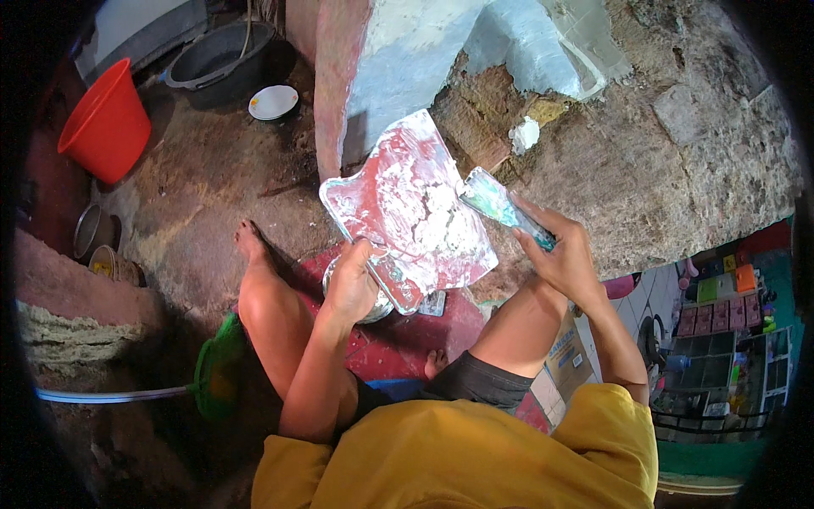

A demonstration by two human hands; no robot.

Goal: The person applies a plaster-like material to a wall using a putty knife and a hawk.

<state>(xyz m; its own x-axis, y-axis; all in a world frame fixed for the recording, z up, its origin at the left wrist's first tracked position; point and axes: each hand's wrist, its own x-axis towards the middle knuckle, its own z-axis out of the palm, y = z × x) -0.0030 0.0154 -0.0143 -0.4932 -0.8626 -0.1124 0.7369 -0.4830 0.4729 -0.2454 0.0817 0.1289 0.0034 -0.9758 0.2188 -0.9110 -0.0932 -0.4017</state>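
Note:
My left hand (353, 284) grips the near left edge of a flat reddish board (381, 204), its thumb on top. White paste (445, 225) is smeared over the board and heaped thickest toward its right side. In my right hand (561, 254) is a putty knife (500, 202) with a wide blade, streaked white and green. The blade's tip is at the board's right edge; whether they touch I cannot tell. Below the board, a round container (373, 312) is mostly hidden by it and my left hand. A white lump (525, 134) sits on the rough ledge beyond the knife.
A partly white-coated wall (407, 59) with a broken base stands ahead, beside a rough concrete ledge (627, 187). Far left are a red bucket (106, 123), a black basin (222, 72) and a white plate (273, 102). A green net (214, 365) lies near my left leg.

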